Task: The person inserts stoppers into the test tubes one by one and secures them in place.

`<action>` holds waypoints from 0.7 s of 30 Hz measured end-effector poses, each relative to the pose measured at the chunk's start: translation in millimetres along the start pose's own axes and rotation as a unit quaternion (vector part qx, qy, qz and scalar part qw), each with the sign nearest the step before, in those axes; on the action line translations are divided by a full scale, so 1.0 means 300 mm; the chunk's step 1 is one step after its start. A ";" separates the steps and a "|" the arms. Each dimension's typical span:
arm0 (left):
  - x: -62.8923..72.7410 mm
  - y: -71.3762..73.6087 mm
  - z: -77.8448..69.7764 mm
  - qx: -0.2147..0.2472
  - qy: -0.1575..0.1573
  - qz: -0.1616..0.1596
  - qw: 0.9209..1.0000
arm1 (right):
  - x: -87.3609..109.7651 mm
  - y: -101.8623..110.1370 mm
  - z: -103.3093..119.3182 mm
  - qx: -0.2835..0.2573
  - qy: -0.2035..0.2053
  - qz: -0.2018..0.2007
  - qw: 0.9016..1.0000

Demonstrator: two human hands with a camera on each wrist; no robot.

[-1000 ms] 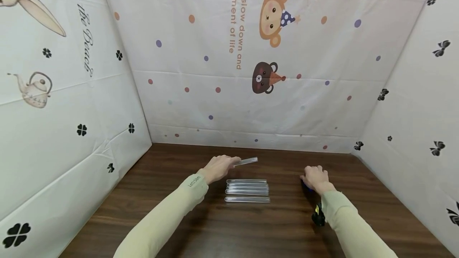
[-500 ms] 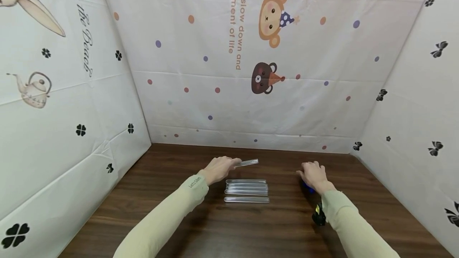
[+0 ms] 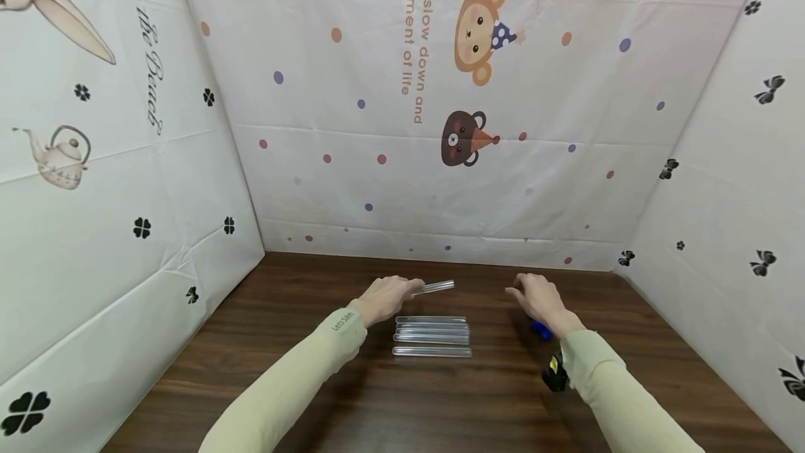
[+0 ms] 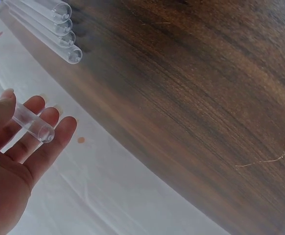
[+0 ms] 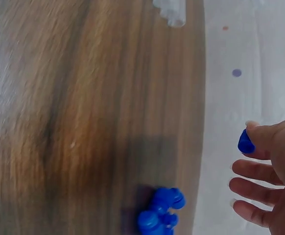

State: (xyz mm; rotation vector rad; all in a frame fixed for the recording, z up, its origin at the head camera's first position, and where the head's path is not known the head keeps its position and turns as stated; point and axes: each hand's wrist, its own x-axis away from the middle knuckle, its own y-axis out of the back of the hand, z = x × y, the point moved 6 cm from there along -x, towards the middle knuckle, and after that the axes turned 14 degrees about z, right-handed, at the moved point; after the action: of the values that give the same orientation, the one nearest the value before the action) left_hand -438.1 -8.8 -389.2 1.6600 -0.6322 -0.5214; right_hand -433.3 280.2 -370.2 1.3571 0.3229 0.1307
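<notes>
My left hand (image 3: 385, 298) holds a clear plastic test tube (image 3: 440, 286) above the far part of the table. In the left wrist view the rounded end of this test tube (image 4: 45, 133) lies across the fingers with the thumb on it. My right hand (image 3: 541, 298) pinches a small blue cap (image 5: 246, 142) between thumb and index finger, the other fingers loosely bent. Below that hand sits a small pile of blue caps (image 5: 159, 208). Several more clear tubes (image 3: 432, 333) lie side by side on the table between the hands.
A small black object with a yellow patch (image 3: 555, 373) sits beside the right sleeve. The dark wooden table (image 3: 390, 404) is bordered by white printed cloth (image 3: 352, 229) at the back and along both sides.
My right hand has lifted off the blue caps and moved left toward the tubes, leaving the pile in sight. The left hand with its test tube has barely moved.
</notes>
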 end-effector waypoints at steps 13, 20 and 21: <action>-0.002 -0.007 -0.005 -0.004 -0.010 0.000 1.000 | -0.012 0.035 0.088 -0.086 0.029 0.030 0.995; -0.006 0.004 -0.007 -0.015 -0.018 -0.008 1.000 | -0.016 0.055 0.139 -0.097 0.051 0.035 0.993; -0.006 0.005 -0.007 -0.014 -0.016 -0.006 1.000 | -0.016 0.057 0.146 -0.100 0.053 0.038 0.993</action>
State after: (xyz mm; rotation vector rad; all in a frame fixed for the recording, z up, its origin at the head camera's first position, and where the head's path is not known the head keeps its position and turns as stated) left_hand -438.3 -6.4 -387.4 1.6331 -0.6359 -0.5645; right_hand -422.9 241.6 -345.1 1.1663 0.3371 0.2924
